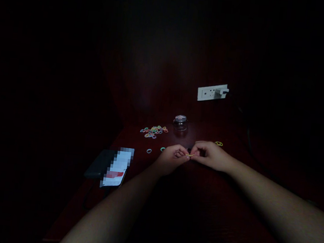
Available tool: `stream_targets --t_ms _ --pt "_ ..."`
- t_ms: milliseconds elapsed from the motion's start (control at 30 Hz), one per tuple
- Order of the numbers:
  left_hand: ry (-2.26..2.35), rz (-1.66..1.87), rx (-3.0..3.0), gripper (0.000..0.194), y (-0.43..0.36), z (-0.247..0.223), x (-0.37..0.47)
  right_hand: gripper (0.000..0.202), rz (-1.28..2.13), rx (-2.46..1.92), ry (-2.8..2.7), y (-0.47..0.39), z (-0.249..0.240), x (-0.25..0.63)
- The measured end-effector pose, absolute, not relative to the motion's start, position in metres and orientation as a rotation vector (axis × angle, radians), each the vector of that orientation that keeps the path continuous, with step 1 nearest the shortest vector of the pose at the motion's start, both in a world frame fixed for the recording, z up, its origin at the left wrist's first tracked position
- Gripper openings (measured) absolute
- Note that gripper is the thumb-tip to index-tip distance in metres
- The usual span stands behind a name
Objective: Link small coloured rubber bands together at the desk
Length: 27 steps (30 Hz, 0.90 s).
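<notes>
Between my two hands is a small yellow band (189, 155), pinched at its left end by my left hand (173, 158) and at its right end by my right hand (209, 155). Both hands are just above the dark red table. Left of my left hand lie a blue band (149, 151) and a green band (162, 149). A loose pile of many-coloured bands (153, 131) is farther back on the left. Behind my right hand are yellow bands (218, 143). A clear lidded jar (180, 123) stands beyond my hands.
At the left edge of the table (186, 218) lie a phone with a lit screen (117, 169) and a dark flat object (100, 164). A white wall socket (207, 93) with a plug (222, 90) and a dark cable is at the back right. The surroundings are very dark.
</notes>
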State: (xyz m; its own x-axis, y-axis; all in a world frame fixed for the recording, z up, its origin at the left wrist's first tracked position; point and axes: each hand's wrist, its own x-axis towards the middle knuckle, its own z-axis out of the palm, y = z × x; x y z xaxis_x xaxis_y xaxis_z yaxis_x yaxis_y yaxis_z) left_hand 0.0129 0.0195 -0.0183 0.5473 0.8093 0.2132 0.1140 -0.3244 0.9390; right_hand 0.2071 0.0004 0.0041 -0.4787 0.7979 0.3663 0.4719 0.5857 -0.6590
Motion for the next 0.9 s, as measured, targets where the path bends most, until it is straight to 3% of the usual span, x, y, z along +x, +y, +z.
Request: stream_targets --t_ms 900 --pt "0.804 0.836 1.792 0.024 0.0164 -0.0126 0.0094 0.018 0.762 -0.958 -2.12 0.007 -0.0048 0.2104"
